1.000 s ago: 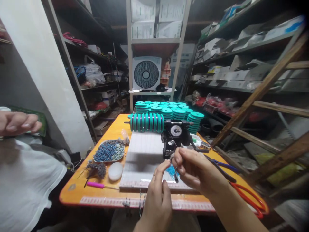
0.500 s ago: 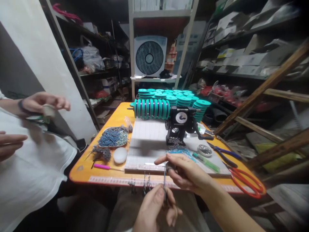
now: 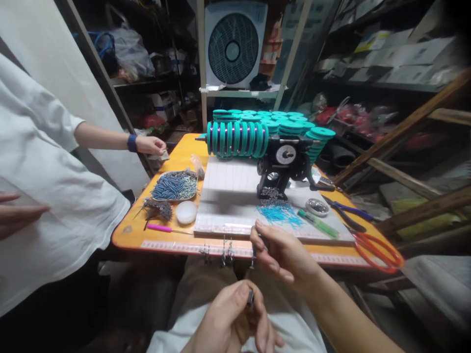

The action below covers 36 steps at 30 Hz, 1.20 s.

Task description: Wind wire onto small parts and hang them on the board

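Note:
My left hand [image 3: 235, 316] is low over my lap, thumb and forefinger pinching a small dark metal-looking piece [image 3: 250, 297]. Higher up, my right hand [image 3: 285, 252] is at the table's front edge with its fingers curled. Something dark shows between those fingers, too small to make out. Just left of its fingertips a thin dark piece [image 3: 253, 256] hangs upright; whether the hand touches it I cannot tell. Several small metal pieces [image 3: 226, 252] hang along the table edge. Thin blue strips [image 3: 280, 214] lie on the white board [image 3: 224, 196] beyond my right hand.
A hand-cranked winder [image 3: 281, 162] bears a row of turquoise spools [image 3: 237, 139]. On the left are a tray of blue pieces [image 3: 172, 186], a white lid [image 3: 186, 212] and a pink-handled tool [image 3: 160, 228]. Right: orange-handled scissors [image 3: 379, 252]. A co-worker's hand [image 3: 152, 145] reaches over the table's left side.
My hands have moved apart, and the thin strand between them no longer shows there. The co-worker's arm has stretched out toward the table. The view has tilted down.

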Each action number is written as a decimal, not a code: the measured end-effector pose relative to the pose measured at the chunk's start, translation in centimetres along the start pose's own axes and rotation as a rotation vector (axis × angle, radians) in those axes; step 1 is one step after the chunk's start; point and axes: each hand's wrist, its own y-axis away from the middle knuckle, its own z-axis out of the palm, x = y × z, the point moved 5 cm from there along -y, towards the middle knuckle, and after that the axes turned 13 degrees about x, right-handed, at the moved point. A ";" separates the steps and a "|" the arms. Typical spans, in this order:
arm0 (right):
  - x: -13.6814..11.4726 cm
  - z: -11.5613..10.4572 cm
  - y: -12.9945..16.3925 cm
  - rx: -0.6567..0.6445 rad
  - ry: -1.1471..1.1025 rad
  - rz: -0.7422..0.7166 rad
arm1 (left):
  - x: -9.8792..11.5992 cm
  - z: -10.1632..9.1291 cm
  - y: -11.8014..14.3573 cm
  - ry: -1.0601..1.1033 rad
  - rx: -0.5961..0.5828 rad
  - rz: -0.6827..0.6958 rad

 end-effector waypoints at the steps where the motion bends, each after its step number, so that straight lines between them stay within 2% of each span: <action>1: 0.1 -0.1 0.0 0.012 -0.002 0.001 | -0.5 -0.4 0.4 0.013 0.006 -0.027; 10: 0.4 -1.2 -0.6 0.060 0.000 -0.020 | -3.9 -4.9 4.6 0.022 0.200 -0.271; 15: 0.3 -1.2 -0.5 0.073 0.012 -0.038 | -4.6 -6.5 5.7 0.045 0.329 -0.291; 22: 0.1 -1.1 -0.4 0.085 0.035 -0.042 | -4.1 -5.9 6.2 0.033 0.375 -0.297; 28: 0.2 -1.3 -0.4 0.078 0.031 -0.055 | -4.8 -6.0 6.1 0.052 0.350 -0.305; 34: -0.1 -1.7 -0.5 0.137 0.142 -0.081 | -3.5 -5.9 6.2 -0.084 0.351 -0.300; 36: -0.9 -1.8 -0.2 0.160 0.277 -0.130 | -2.3 -5.5 5.3 -0.222 0.266 -0.192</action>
